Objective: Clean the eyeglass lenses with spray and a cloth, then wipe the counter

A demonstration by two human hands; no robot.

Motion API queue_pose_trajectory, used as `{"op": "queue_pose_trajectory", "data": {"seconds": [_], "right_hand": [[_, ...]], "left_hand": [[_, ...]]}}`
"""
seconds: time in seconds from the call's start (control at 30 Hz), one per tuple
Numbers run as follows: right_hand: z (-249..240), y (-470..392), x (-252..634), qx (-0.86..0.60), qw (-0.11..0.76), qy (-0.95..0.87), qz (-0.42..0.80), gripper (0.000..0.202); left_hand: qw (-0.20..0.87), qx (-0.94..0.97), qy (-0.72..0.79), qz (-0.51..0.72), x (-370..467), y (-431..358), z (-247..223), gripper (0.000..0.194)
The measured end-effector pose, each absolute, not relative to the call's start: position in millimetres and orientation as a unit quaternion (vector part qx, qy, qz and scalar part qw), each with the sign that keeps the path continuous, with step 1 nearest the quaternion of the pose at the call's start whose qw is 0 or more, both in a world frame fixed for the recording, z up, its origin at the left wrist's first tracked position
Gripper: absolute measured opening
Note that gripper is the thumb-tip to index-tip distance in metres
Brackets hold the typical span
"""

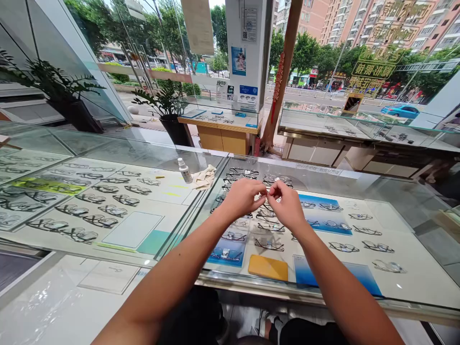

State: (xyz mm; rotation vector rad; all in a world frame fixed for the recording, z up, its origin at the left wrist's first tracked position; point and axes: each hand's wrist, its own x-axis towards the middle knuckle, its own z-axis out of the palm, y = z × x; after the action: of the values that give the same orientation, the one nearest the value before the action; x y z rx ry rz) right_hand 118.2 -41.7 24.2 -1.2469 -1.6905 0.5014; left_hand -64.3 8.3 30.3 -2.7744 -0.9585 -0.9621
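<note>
Your left hand (pixel 241 196) and right hand (pixel 287 206) meet above the glass table (pixel 395 191) — fingertips pinched together on something too small to identify. Its long axis can't be told.

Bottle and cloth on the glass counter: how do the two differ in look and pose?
The bottle is small, white and rigid with a dark cap, and leans a little; the cloth is cream, soft and crumpled in a low heap. The bottle is on the left, the cloth on the right. Both rest on the glass counter close together, beyond the hands and untouched by either.
</note>
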Motion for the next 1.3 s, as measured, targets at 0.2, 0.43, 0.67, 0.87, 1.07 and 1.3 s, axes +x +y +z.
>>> {"op": "queue_pose_trajectory", "data": {"seconds": [0.2, 0.43, 0.67, 0.87, 1.07, 1.3], "right_hand": [[24, -37, 121, -0.472, 0.493, -0.679, 0.270, 0.009], [27, -38, 118, -0.438, 0.543, -0.646, 0.311, 0.015], [19, -40, 103, -0.445, 0.617, -0.530, 0.375, 0.030], [22, -32, 111, -0.448, 0.638, -0.426, 0.460, 0.038], [27, -28, 119, -0.421, 0.612, -0.366, 0.561, 0.043], [35, -33, 120, -0.349, 0.535, -0.403, 0.656, 0.036]], "left_hand": [[-0.056, -0.895, -0.290, -0.334, -67, 14, 27, 0.007], [-0.066, -0.871, -0.280, -0.399, -65, 13, 30, 0.012], [-0.040, -0.859, -0.275, -0.430, -64, 15, 28, 0.017], [-0.065, -0.842, -0.344, -0.410, -86, 30, 40, 0.014], [-0.087, -0.767, -0.495, -0.399, -140, 64, 42, 0.027], [-0.073, -0.639, -0.722, -0.254, -182, 89, 26, 0.033]]}}
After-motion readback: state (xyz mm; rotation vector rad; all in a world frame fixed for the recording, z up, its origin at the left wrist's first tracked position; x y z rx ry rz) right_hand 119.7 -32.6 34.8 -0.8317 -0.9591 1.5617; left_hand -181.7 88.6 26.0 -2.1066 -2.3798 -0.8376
